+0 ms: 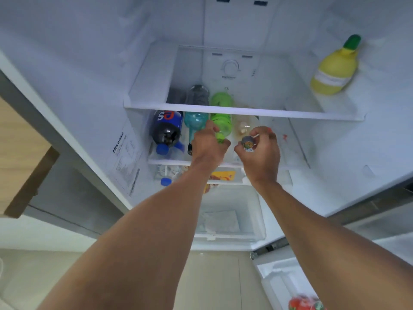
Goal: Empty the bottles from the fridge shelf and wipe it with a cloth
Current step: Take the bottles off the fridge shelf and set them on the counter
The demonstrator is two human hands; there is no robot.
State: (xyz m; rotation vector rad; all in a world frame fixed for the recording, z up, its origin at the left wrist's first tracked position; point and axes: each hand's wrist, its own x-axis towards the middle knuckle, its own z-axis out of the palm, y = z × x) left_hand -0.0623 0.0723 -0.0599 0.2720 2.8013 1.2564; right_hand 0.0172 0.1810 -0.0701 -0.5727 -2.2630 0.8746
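Observation:
Several bottles lie side by side on the middle fridge shelf (297, 153): a dark cola bottle (166, 128) with a blue cap, a teal bottle (195, 123), a green bottle (221, 121) and a clear pale bottle (242, 127). My left hand (209, 145) grips the neck of the green bottle. My right hand (260, 148) grips the grey-capped neck of the clear bottle. No cloth is in view.
A yellow lemon-juice bottle (335, 68) with a green cap stands on the upper glass shelf (245, 111) at the right. Below sit a lower shelf with packets (223, 176) and a clear drawer (230, 220). A wooden cabinet (20, 157) is at left. Red items (305, 304) lie in the door bin.

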